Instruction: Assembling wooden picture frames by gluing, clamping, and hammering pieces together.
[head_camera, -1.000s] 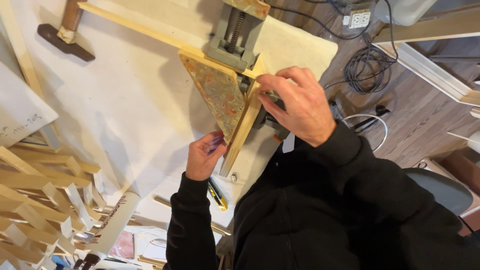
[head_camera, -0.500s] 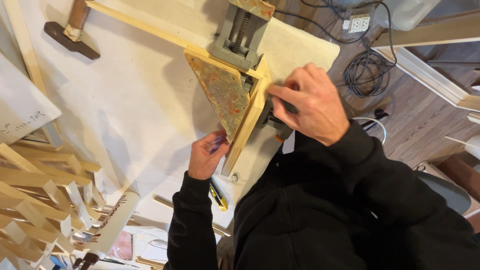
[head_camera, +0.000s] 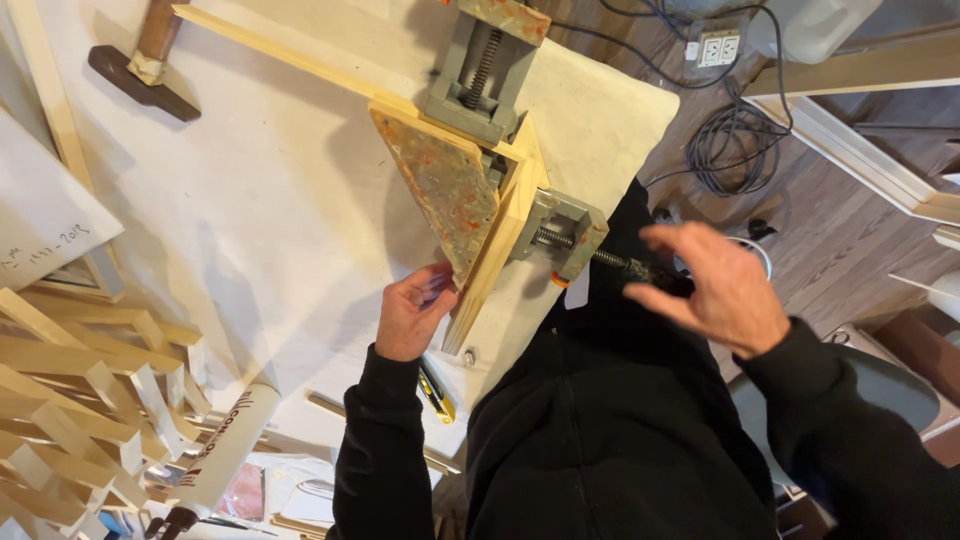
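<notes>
Fingers of my left hand (head_camera: 412, 312) press on the wood strip (head_camera: 497, 255) near its lower end, right by the point of the triangle plate (head_camera: 442, 190). From the head camera, I see my right hand (head_camera: 712, 290) open in the air, holding nothing, just beside the clamp handle (head_camera: 640, 270). Both wood strips sit in the corner clamp (head_camera: 520, 150) on the white table (head_camera: 250, 200).

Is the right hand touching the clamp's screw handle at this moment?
Apart. The head view shows the right hand open with fingers spread, hanging beside the dark screw handle, with a visible gap between them.
</notes>
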